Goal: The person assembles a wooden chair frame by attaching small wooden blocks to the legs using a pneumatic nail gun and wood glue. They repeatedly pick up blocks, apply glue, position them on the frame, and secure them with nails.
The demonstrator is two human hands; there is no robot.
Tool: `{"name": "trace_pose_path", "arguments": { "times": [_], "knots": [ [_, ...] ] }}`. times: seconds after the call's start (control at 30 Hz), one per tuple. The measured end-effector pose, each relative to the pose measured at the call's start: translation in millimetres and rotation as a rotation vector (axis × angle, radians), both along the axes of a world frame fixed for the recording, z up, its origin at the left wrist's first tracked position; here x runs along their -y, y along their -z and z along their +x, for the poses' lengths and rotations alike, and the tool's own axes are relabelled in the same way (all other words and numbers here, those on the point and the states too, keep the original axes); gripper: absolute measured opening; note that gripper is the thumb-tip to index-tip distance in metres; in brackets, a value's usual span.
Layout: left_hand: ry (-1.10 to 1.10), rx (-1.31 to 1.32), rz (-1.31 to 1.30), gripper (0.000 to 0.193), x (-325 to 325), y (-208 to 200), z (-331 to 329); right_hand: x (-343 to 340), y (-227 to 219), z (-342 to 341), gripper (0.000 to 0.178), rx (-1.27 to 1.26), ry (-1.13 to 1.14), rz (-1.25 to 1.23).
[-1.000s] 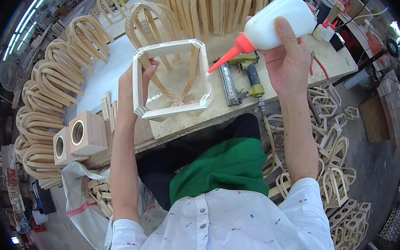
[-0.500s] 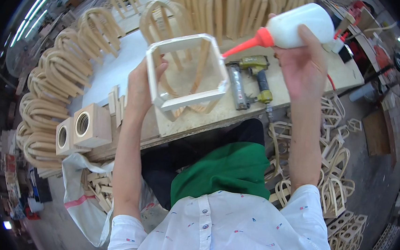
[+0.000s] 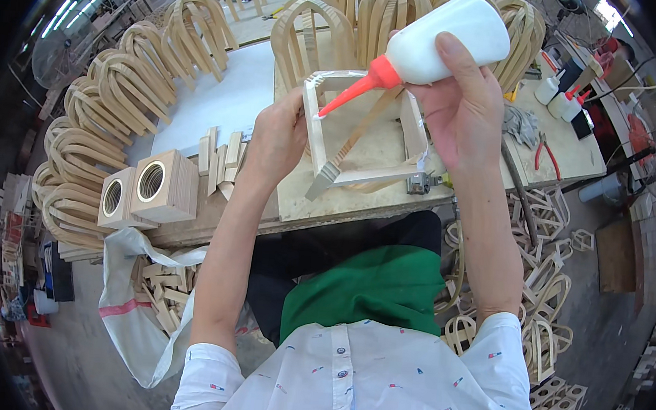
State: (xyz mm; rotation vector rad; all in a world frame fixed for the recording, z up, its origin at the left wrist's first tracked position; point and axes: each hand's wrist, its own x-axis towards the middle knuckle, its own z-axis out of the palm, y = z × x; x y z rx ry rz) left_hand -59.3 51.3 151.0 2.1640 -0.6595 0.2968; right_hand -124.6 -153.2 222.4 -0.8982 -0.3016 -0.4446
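Note:
My left hand is closed round the left side of a pale wooden frame with cut-off corners, held tilted above the workbench. In my right hand is a white glue bottle, tipped so its red nozzle slants down to the left. The nozzle tip touches or nearly touches the frame's left edge. White smears of glue show on the frame's corners. Under the frame, the nail gun is mostly hidden.
Bent-wood arches line the bench's left and far edges. Two wooden blocks with round holes and short wood strips sit left. Red-handled pliers, grey gloves and more bottles lie right. A white sack holds offcuts.
The frame has turned and moved a little right in my left hand. The bottle has shifted left, its nozzle going from the frame's right upper corner to its left edge.

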Motion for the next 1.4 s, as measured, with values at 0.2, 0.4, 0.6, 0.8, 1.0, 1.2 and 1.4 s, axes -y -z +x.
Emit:
{"name": "trace_pose_path", "arguments": {
  "times": [0.2,0.4,0.6,0.8,1.0,1.2,1.4],
  "knots": [
    [0.004,-0.005,-0.005,0.022,0,0,0,-6,4,3,0.042,-0.013,0.012,-0.013],
    [0.02,0.013,-0.033,0.02,-1,-2,0,-1,5,-15,0.044,-0.032,-0.011,-0.044],
    [-0.01,-0.029,-0.005,0.026,-3,-2,2,5,3,-26,0.048,-0.02,0.061,-0.051],
    [-0.042,0.018,0.024,0.028,-3,-1,2,0,8,-38,0.049,-0.013,0.085,-0.038],
    [-0.048,0.005,0.036,0.027,-1,-2,2,-6,15,-40,0.049,-0.051,0.106,-0.048],
    [-0.048,0.001,0.031,0.028,-2,-2,1,-5,22,-40,0.05,-0.063,0.11,-0.036],
    [-0.057,-0.008,0.032,0.027,-3,-1,2,-1,25,-44,0.051,-0.074,0.116,-0.007]
  ]
}}
